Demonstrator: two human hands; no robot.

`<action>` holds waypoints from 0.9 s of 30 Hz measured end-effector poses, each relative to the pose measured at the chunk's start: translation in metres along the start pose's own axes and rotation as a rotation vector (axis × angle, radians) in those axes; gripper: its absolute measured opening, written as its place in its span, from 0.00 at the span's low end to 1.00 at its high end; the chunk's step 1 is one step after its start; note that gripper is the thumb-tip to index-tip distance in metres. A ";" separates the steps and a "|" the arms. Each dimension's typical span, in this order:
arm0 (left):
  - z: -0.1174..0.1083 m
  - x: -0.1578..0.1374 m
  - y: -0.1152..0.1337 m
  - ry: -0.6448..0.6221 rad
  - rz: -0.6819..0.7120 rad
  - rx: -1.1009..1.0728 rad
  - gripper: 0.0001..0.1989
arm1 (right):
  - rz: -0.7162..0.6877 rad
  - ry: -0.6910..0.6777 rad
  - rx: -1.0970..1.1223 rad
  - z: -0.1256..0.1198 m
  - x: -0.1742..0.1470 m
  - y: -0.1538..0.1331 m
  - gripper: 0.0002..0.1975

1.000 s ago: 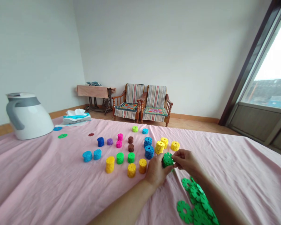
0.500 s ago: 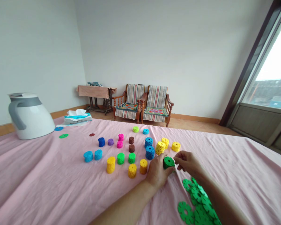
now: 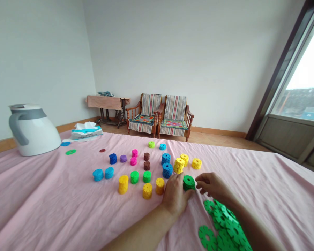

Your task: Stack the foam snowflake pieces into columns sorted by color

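Observation:
A dark green stack of toothed discs [image 3: 188, 182] stands on the pink cloth [image 3: 54, 205]. My left hand [image 3: 176, 194] holds its left side with thumb and fingers. Just right of the stack, my right hand [image 3: 211, 186] hovers with curled fingers, holding nothing that I can see. Loose green discs [image 3: 222, 225] lie in a pile under my right forearm. Further out stand several short stacks: yellow [image 3: 123, 183], green [image 3: 134, 176], blue [image 3: 167, 169], light blue [image 3: 98, 174], pink and brown.
A white kettle [image 3: 32, 129] sits at the far left, with a tissue pack [image 3: 86, 131] behind it. Single flat discs lie near the kettle. Two wooden armchairs [image 3: 159, 116] and a small table stand by the back wall; a window is at the right.
The green stack was held up between both hands; now it rests on the cloth. My right hand has come off it and drawn slightly right, while my left hand stays on it.

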State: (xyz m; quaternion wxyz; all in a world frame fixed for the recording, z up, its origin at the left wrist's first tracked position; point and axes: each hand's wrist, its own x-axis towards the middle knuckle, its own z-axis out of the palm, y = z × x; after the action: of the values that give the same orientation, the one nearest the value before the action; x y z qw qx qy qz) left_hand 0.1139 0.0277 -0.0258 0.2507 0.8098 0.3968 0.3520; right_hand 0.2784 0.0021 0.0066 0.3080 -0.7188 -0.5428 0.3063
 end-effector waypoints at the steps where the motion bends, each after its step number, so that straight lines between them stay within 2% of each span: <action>1: 0.001 0.000 0.000 -0.004 0.006 0.009 0.19 | -0.012 -0.013 -0.015 0.001 0.001 0.002 0.09; 7: 0.002 0.003 -0.001 -0.010 0.017 0.030 0.17 | -0.127 -0.046 -0.096 0.008 0.007 0.013 0.11; 12: 0.000 0.002 0.001 -0.013 0.028 0.040 0.11 | -0.136 -0.052 -0.100 0.010 0.008 0.015 0.12; 19: -0.001 0.003 0.001 -0.014 0.025 0.021 0.10 | -0.148 -0.047 -0.094 0.012 0.007 0.014 0.13; 27: 0.004 0.003 -0.007 0.005 0.016 -0.031 0.21 | -0.158 -0.020 -0.131 0.006 0.003 0.012 0.14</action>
State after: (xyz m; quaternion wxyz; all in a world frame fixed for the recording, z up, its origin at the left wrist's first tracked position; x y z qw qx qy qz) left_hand 0.1150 0.0335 -0.0315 0.2594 0.8079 0.3856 0.3622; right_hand 0.2814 0.0028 -0.0073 0.2784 -0.6892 -0.6197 0.2520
